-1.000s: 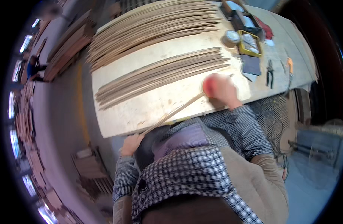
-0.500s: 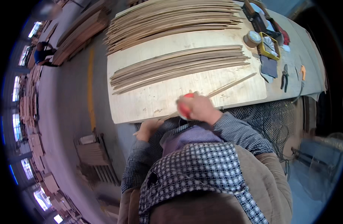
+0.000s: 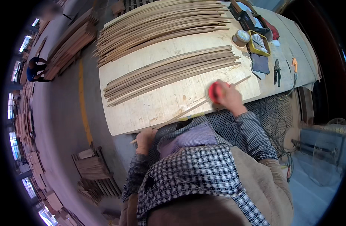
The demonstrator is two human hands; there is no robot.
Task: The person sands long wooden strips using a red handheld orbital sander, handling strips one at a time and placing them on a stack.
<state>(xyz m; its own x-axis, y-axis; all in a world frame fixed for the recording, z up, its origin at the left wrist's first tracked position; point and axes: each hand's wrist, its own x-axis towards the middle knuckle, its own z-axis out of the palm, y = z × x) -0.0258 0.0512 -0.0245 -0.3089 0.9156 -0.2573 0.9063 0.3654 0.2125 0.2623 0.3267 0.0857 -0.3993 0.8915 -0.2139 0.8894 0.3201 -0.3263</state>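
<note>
A thin wooden strip [image 3: 180, 115] lies slantwise along the near part of a pale board [image 3: 133, 121] on the table. My left hand [image 3: 145, 139] is closed round its near left end, which juts past the board's edge. My right hand [image 3: 232, 98] grips a red, round hand-sized tool [image 3: 213, 91], blurred by motion, and presses it on the strip toward its far right end. The tool's underside is hidden. Beyond it, a bundle of wooden strips [image 3: 169, 73] lies side by side on the board, and a larger bundle [image 3: 161, 28] lies farther back.
On the right stand a round tin [image 3: 241, 38], a yellow box [image 3: 252, 47] and dark boxes [image 3: 248, 19]. A grey cloth-like piece [image 3: 260, 64], pliers [image 3: 277, 71] and an orange-handled tool [image 3: 295, 64] lie nearer. Stacked boards [image 3: 92, 167] stand at left; another person [image 3: 35, 71] bends in the aisle.
My right hand has slid the red tool along the strip, rightward and away from my left hand. The left hand keeps its hold at the strip's end. The whole view has shifted slightly.
</note>
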